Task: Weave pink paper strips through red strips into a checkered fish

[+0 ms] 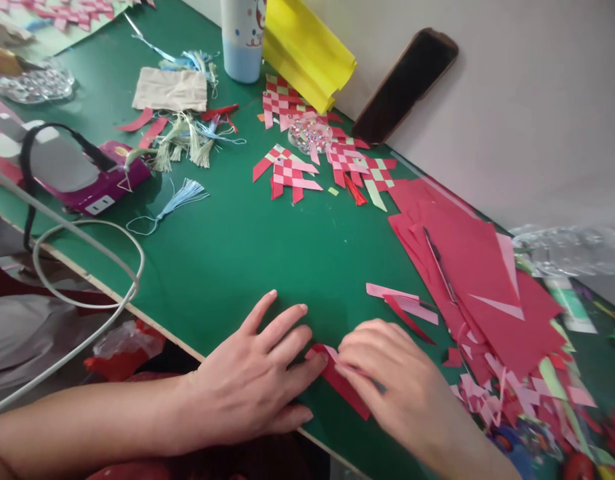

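Observation:
A red-and-pink paper strip [350, 393] lies near the front edge of the green table [247, 253], with part of it folded over. My left hand [252, 380] rests flat with its fingers spread, and one fingertip presses the strip's upper end. At the strip's folded part, my right hand [395, 373] has its thumb and fingers pinched together on the paper; the fingers partly hide the fold. Just beyond that hand are loose pink and red strips [405, 303]. Woven paper fish [287, 172] lie farther back on the tabletop.
Red paper sheets [467, 267] carry a slim knife-like tool [440, 263] on the right, near paper scraps [492, 397]. A phone [407, 83] leans on the wall. Tassels [180, 200], a purple device [105, 177] and a white cable [137, 267] occupy the left. A cup [242, 57] stands behind.

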`<state>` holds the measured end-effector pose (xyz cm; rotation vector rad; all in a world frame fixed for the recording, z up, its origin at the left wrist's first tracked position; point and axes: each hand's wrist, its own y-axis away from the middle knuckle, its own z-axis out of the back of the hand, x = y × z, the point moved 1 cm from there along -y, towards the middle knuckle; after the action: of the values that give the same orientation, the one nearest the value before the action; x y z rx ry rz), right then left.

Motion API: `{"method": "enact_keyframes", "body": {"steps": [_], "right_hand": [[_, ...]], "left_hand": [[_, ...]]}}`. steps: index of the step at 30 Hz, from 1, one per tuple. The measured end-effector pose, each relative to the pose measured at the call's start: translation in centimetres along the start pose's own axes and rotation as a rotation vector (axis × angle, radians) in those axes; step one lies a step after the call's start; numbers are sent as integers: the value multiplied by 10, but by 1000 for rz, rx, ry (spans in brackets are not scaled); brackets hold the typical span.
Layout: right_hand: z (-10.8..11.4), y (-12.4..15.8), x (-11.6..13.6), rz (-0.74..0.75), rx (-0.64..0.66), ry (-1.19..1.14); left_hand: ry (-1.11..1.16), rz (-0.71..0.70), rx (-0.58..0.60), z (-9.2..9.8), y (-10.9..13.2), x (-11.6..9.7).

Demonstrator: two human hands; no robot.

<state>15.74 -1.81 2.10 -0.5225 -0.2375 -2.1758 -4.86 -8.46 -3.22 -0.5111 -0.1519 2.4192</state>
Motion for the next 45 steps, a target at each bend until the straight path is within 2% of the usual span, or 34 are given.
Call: {"method": "enact_keyframes", "body": {"steps": [4,10,19,26,31,37,40,45], "right_hand": [[-7,12,10,100,-77,88],[-8,19,12,141,-101,209],[-8,24,8,137,-112,236],[-4,27,6,78,-198,303],[-2,31,12,95,-176,298],[-5,41,11,58,-264,331],[-2,47,2,-26,-318,310],[4,50,-36,-379,-481,377]], "left_hand": [[1,3,-6,-2,0,0],[0,2,-10,-3,1,-2],[12,-4,17,-3,0,-1],[5,-40,32,-1,-1,1],[-15,-66,44,2,-2,1],[-38,-81,41,-2,-1,1],[-47,-81,41,-2,-1,1],[-57,-86,25,-2,1,1]]}}
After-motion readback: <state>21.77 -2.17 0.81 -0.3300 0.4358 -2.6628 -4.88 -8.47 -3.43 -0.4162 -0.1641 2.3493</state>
